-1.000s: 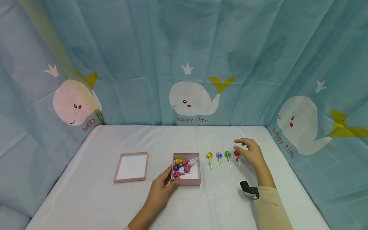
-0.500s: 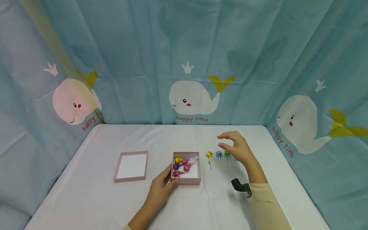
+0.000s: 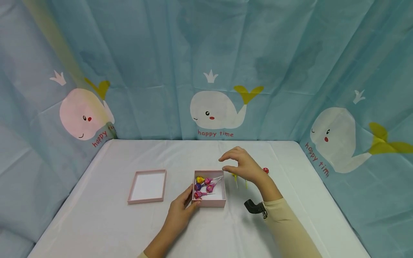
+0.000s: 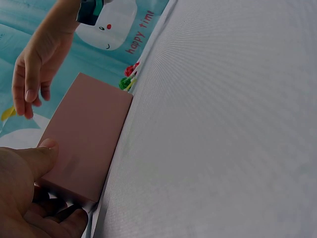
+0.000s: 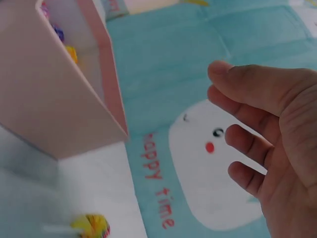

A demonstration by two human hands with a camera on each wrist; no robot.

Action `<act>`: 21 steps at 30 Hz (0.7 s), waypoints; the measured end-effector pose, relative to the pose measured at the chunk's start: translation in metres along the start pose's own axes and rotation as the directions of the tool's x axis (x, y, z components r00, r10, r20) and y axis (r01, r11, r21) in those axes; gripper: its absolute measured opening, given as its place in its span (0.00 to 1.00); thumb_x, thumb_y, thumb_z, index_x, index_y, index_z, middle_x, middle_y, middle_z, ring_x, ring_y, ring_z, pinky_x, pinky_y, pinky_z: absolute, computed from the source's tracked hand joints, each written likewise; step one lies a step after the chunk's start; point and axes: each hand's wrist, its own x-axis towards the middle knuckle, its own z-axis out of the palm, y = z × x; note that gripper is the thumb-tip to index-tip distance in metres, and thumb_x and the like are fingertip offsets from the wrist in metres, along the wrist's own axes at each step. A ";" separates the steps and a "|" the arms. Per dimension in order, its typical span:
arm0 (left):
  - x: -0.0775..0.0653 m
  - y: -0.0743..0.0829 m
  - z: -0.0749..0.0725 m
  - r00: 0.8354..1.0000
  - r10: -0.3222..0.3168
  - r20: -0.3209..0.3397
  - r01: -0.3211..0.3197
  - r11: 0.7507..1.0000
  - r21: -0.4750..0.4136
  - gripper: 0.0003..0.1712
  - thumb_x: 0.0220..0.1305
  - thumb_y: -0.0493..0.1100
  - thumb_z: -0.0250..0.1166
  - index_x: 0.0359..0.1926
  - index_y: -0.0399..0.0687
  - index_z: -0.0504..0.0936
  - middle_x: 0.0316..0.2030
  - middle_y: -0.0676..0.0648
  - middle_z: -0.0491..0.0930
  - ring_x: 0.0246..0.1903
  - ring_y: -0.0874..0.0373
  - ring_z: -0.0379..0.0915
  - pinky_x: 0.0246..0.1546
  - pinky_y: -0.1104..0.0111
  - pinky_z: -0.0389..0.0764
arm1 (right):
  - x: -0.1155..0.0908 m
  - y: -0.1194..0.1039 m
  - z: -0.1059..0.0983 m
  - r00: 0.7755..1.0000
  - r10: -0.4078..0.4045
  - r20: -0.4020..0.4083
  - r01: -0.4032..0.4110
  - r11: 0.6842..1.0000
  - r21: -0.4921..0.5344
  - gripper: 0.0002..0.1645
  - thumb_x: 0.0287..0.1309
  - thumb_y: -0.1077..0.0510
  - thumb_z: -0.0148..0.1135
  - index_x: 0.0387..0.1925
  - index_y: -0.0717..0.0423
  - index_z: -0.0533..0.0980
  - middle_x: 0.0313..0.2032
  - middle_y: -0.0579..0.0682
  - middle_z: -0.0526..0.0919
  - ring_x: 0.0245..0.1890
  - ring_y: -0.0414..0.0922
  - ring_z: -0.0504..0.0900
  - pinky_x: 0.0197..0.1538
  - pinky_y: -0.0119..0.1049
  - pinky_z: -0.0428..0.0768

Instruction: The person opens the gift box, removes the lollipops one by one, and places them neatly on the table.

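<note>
My left hand [image 3: 180, 209] grips a small pink box [image 3: 209, 204] at its front left corner, thumb on the front wall. Inside lie several wrapped lollipops, among them a yellow one [image 3: 200, 179] and pink ones [image 3: 210, 188]. Above the box's right side hovers my right hand [image 3: 246, 166], thumb and fingers curved apart with nothing between them, as the right wrist view confirms. Beneath and beyond it stretches a row of lollipops on the table: a yellow one [image 5: 93, 225], a green one [image 4: 125, 83] and a red one [image 3: 266, 170]. My right hand partly hides this row in the head view.
A shallow pink lid [image 3: 148, 186] with a white inside lies left of the box. White cloth [image 3: 106, 218] covers the table. Blue curtains [image 3: 155, 111] printed with whales stand behind and at both sides. A black mount [image 3: 255, 207] sticks out from my right wrist.
My right hand has travelled left from above the red lollipop, across the row, to the box's right edge, empty throughout. My left hand and the box have stayed in place.
</note>
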 end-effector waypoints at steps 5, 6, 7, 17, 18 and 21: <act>0.000 0.002 -0.001 1.000 0.000 0.007 0.000 1.000 -0.004 0.41 0.60 0.49 0.68 0.72 0.53 0.62 0.70 0.51 0.61 0.68 0.55 0.60 0.63 0.70 0.70 | 0.009 -0.008 0.014 0.995 -0.072 0.071 0.074 0.997 -0.022 0.15 0.53 0.52 0.72 0.44 0.33 0.81 0.45 0.28 0.81 0.50 0.33 0.71 0.55 0.39 0.76; 0.000 0.002 -0.001 1.000 -0.002 0.008 0.002 1.000 -0.004 0.41 0.60 0.49 0.68 0.72 0.53 0.62 0.70 0.52 0.61 0.68 0.55 0.61 0.63 0.69 0.70 | 0.010 -0.009 0.017 0.993 -0.088 0.082 0.089 0.996 -0.015 0.15 0.53 0.52 0.72 0.44 0.33 0.82 0.45 0.28 0.81 0.50 0.32 0.71 0.54 0.38 0.76; 0.000 0.002 -0.002 1.000 0.002 0.012 -0.002 1.000 -0.003 0.41 0.60 0.50 0.68 0.72 0.54 0.61 0.70 0.53 0.61 0.68 0.56 0.61 0.63 0.70 0.70 | 0.011 -0.010 0.021 0.990 -0.102 0.093 0.103 0.995 -0.006 0.15 0.53 0.53 0.72 0.43 0.35 0.82 0.44 0.28 0.82 0.49 0.33 0.71 0.53 0.39 0.76; -0.001 0.002 -0.003 0.999 0.030 0.018 -0.029 0.999 -0.019 0.42 0.59 0.49 0.69 0.71 0.50 0.62 0.70 0.51 0.62 0.67 0.56 0.62 0.63 0.71 0.70 | 0.018 -0.020 0.049 0.964 -0.117 0.241 0.115 0.993 0.025 0.12 0.52 0.53 0.72 0.41 0.43 0.84 0.42 0.32 0.83 0.49 0.33 0.71 0.58 0.40 0.71; -0.001 0.002 -0.003 0.999 0.033 0.017 -0.032 0.999 -0.023 0.42 0.59 0.48 0.69 0.71 0.50 0.62 0.70 0.51 0.62 0.67 0.56 0.62 0.63 0.71 0.70 | 0.019 -0.021 0.052 0.960 -0.125 0.252 0.123 0.992 0.023 0.12 0.52 0.53 0.72 0.41 0.43 0.84 0.42 0.33 0.83 0.48 0.33 0.71 0.58 0.39 0.71; -0.002 0.002 -0.003 0.999 0.044 0.017 -0.043 0.998 -0.036 0.42 0.59 0.49 0.69 0.71 0.50 0.62 0.70 0.50 0.63 0.67 0.56 0.61 0.63 0.72 0.69 | 0.020 -0.021 0.060 0.948 -0.161 0.273 0.158 0.987 0.033 0.13 0.51 0.54 0.73 0.41 0.45 0.85 0.41 0.36 0.85 0.47 0.33 0.71 0.54 0.36 0.73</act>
